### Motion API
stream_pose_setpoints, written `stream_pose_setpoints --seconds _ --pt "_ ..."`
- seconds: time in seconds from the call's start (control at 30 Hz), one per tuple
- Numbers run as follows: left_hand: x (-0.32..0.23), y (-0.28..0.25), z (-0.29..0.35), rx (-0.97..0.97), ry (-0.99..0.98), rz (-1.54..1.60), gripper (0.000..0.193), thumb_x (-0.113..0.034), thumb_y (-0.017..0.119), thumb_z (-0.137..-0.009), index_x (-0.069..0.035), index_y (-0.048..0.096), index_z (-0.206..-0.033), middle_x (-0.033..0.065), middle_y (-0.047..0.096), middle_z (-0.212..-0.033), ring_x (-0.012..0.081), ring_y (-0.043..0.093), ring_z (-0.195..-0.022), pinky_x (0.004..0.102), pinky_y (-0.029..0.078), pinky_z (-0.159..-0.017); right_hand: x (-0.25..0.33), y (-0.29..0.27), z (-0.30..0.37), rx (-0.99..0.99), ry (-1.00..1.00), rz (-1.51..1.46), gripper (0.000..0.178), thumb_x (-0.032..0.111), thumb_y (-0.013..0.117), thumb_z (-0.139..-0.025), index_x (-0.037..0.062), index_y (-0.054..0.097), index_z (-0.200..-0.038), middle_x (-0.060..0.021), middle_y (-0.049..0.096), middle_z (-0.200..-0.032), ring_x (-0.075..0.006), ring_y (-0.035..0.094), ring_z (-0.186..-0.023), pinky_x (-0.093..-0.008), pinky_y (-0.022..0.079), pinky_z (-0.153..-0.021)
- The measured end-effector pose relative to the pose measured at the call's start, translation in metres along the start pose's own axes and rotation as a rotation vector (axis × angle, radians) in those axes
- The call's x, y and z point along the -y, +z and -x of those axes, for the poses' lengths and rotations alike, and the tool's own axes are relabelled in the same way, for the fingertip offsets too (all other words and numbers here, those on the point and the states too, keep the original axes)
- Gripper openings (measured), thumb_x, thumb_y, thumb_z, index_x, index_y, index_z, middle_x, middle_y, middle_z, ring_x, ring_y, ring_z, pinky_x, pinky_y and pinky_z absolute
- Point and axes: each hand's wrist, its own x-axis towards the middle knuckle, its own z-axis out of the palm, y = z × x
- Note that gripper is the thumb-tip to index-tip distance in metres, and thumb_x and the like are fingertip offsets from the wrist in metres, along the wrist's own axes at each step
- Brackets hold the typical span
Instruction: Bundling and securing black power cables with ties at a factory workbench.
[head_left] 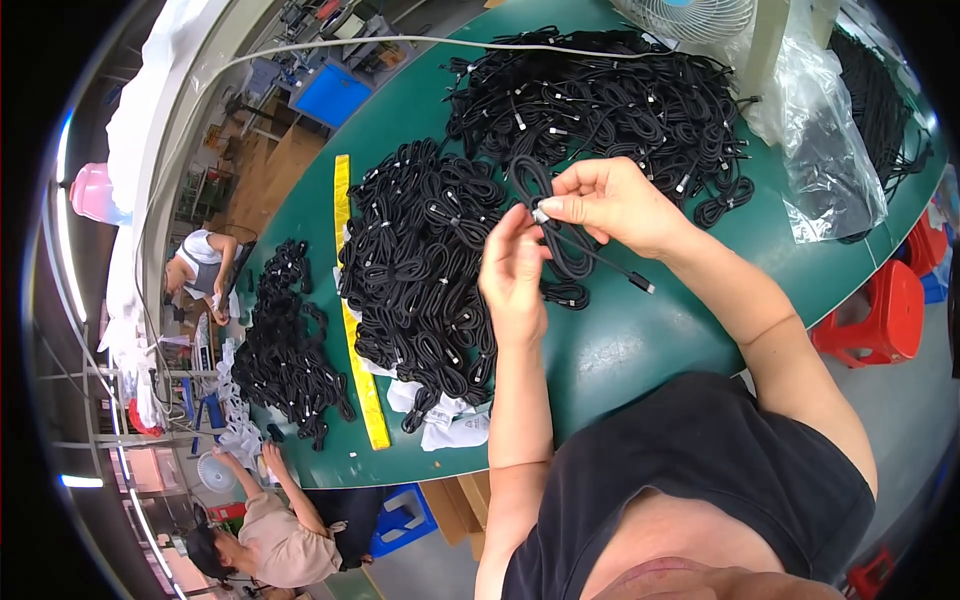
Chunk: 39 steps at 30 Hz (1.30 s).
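A coiled black cable hangs between my two hands over the green table. My right hand pinches it between thumb and fingers, beside a small whitish piece at the middle of the coil. My left hand has its fingers closed on the coil's near left side; its fingertips are partly hidden. One loop stands up above my fingers, and a free end with a metal-tipped plug sticks out to the lower right. Just left of my left hand lies a heap of coiled black cables.
A larger heap of black cables covers the table's far side. A yellow strip separates the middle heap from another cable heap. Clear plastic bags, a fan and red stools stand right. Two co-workers are at left.
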Motion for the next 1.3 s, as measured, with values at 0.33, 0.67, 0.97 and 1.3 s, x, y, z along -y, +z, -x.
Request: stream_pose_setpoints --seconds 0.33,0.67,0.97,1.3 --pt "0.0 -0.017 -0.006 0.027 -0.157 0.455 0.033 -0.009 0.056 -0.087 0.002 0.05 -0.117 0.0075 0.059 -0.103 0.0157 0.057 -0.092 0.0293 0.047 -0.082 0.006 0.019 0.02 -0.084 -0.482 0.897 0.027 0.029 0.066 -0.078 0.0057 0.063 -0.092 -0.0071 0.058 -0.075 -0.0242 0.06 -0.066 -0.0341 0.048 -0.057" --pt "-0.013 -0.019 -0.003 -0.01 -0.182 0.585 0.031 -0.01 0.06 -0.084 0.003 0.054 -0.111 0.006 0.058 -0.1 0.0135 0.054 -0.089 0.029 0.041 -0.086 0.004 0.029 0.024 -0.007 -0.567 0.902 0.013 0.014 0.065 -0.076 0.0041 0.06 -0.081 -0.0073 0.054 -0.076 -0.0251 0.058 -0.063 -0.035 0.047 -0.054" --pt "-0.017 -0.015 -0.003 0.079 -0.12 0.526 0.032 -0.008 0.063 -0.081 0.001 0.054 -0.111 0.0053 0.058 -0.098 0.0132 0.055 -0.09 0.0285 0.043 -0.084 -0.002 0.017 0.015 0.073 -0.576 0.779 0.012 0.005 0.066 -0.075 0.0019 0.059 -0.083 -0.0068 0.055 -0.078 -0.015 0.052 -0.058 -0.0275 0.042 -0.049" --pt "-0.014 -0.013 0.002 0.0 0.045 0.14 0.029 -0.002 0.062 -0.081 0.001 0.055 -0.109 0.0046 0.057 -0.104 0.0089 0.053 -0.088 0.0234 0.043 -0.08 0.002 0.022 0.021 0.011 -0.545 0.815 0.011 0.01 0.064 -0.075 0.0029 0.057 -0.077 -0.0075 0.055 -0.069 -0.0219 0.057 -0.058 -0.0339 0.045 -0.052"
